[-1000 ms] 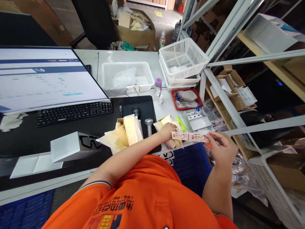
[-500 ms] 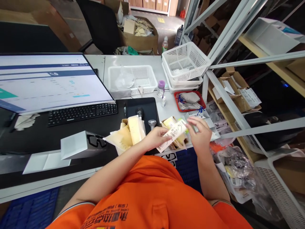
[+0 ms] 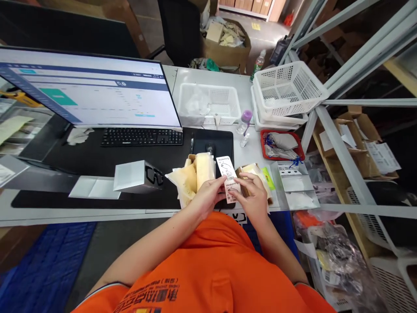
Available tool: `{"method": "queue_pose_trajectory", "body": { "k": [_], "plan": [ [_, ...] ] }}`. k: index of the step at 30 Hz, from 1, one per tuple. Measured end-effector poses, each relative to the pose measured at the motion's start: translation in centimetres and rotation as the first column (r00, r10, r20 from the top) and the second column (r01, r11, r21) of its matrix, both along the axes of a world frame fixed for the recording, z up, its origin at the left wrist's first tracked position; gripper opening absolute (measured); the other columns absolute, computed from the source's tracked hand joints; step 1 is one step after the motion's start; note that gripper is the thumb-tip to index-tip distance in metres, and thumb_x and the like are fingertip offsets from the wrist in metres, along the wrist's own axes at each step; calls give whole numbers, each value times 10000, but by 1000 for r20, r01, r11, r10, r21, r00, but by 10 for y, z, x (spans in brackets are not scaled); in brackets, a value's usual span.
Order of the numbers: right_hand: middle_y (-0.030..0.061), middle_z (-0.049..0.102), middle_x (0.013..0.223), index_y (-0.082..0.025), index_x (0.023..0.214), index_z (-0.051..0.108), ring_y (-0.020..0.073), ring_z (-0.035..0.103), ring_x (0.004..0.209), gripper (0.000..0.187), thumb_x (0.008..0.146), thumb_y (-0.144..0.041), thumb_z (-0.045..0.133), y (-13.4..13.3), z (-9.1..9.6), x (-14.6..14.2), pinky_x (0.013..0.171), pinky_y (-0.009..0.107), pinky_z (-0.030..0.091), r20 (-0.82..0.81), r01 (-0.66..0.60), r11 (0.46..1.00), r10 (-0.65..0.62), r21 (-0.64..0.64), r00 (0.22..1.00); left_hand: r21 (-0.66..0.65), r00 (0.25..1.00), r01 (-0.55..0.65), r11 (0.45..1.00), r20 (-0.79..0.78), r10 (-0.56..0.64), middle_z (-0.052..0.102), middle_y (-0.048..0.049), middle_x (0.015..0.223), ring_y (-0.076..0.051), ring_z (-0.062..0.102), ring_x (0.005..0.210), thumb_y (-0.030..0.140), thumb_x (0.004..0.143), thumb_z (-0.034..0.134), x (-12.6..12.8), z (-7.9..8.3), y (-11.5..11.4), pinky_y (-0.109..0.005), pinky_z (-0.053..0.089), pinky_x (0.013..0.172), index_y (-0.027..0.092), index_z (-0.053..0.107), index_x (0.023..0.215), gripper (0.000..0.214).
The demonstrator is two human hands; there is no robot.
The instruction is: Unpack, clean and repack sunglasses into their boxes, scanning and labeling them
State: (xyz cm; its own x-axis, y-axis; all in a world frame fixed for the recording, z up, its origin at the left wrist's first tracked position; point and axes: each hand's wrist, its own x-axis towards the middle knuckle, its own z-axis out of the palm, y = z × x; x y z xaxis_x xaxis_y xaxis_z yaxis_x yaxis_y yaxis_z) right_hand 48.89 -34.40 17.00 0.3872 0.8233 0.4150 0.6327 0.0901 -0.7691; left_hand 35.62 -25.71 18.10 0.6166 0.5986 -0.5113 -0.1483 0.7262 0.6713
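Observation:
A white label strip printed "Wakening", with line drawings and barcodes, is held upright in front of my body. My left hand pinches its left edge. On the other side, the fingers of my right hand close on the lower right edge. Left of the strip, a yellowish wrapped packet and a flatter yellowish envelope stand out of a small carton, partly behind my left hand. To the right is another small carton with wrapped packets, partly covered by my right hand. A yellow-green sticker lies beside it.
A white box with a glasses picture lies left, below the keyboard and monitor. White baskets, a purple-capped bottle and a red tray stand behind. Metal shelving borders the right side.
The label strip has turned from slanted to nearly upright. My right hand has come left and down onto it, away from the yellow-green piece. The view has swung left.

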Motion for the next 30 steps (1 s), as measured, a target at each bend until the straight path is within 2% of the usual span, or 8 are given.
{"method": "queue_pose_trajectory", "body": {
  "k": [6,10,14,18,20,23,27,30],
  "plan": [
    [54,689,1023,-236,887,751,203,677,898,140,771,-212,827,8,8,0,739,322,571,-117,-121,990,112,-74,987,271,992,47,961,-123,-14,657,-48,652,-189,619,728,583,717,777,-11,-7,1,-318,509,759,143,703,610,459],
    [36,704,933,-225,783,713,185,674,819,114,769,-179,816,10,10,-3,684,303,552,-121,-103,993,95,-65,988,343,991,51,938,-137,-4,664,-39,716,-195,597,799,503,678,835,-16,-7,3,-294,469,758,159,742,643,358],
    [28,709,892,-225,774,711,184,686,820,128,770,-164,823,10,9,-2,722,316,564,-61,-104,994,102,-29,993,344,992,55,937,-123,-13,694,-51,769,-186,604,777,497,672,845,-15,-10,4,-296,475,754,147,753,709,364],
    [48,724,1011,-249,968,762,200,702,939,222,773,-169,833,7,6,0,808,336,592,-53,-180,983,177,-46,983,309,995,52,950,-97,-23,709,-62,746,-196,632,734,554,710,803,-18,-12,5,-324,506,749,137,743,745,422],
    [54,718,1052,-263,1031,766,192,708,943,243,810,-169,801,7,5,-2,770,314,611,-90,-217,975,212,-45,973,303,996,50,952,-86,-25,722,-66,778,-203,645,771,568,704,803,-24,-11,6,-324,509,779,136,748,769,440],
    [52,714,1041,-267,1014,772,179,716,893,211,830,-165,781,10,4,-9,677,282,620,-119,-238,971,234,-20,965,302,996,50,952,-88,-24,726,-62,809,-205,648,818,570,682,823,-34,-9,7,-312,497,800,133,746,775,453],
    [37,728,955,-245,937,768,170,714,848,151,837,-131,770,16,4,-24,722,297,617,22,-245,969,244,40,969,291,994,5,957,-110,28,704,-43,762,-159,611,738,560,652,844,-49,-10,6,-272,466,728,118,723,754,470],
    [37,736,970,-234,978,763,163,715,848,188,859,-91,734,20,3,-37,757,288,613,194,-299,951,281,74,940,269,990,-43,962,-119,77,650,-12,656,-115,547,625,557,630,854,-62,-15,6,-233,411,610,116,686,707,478]
  ]
}}
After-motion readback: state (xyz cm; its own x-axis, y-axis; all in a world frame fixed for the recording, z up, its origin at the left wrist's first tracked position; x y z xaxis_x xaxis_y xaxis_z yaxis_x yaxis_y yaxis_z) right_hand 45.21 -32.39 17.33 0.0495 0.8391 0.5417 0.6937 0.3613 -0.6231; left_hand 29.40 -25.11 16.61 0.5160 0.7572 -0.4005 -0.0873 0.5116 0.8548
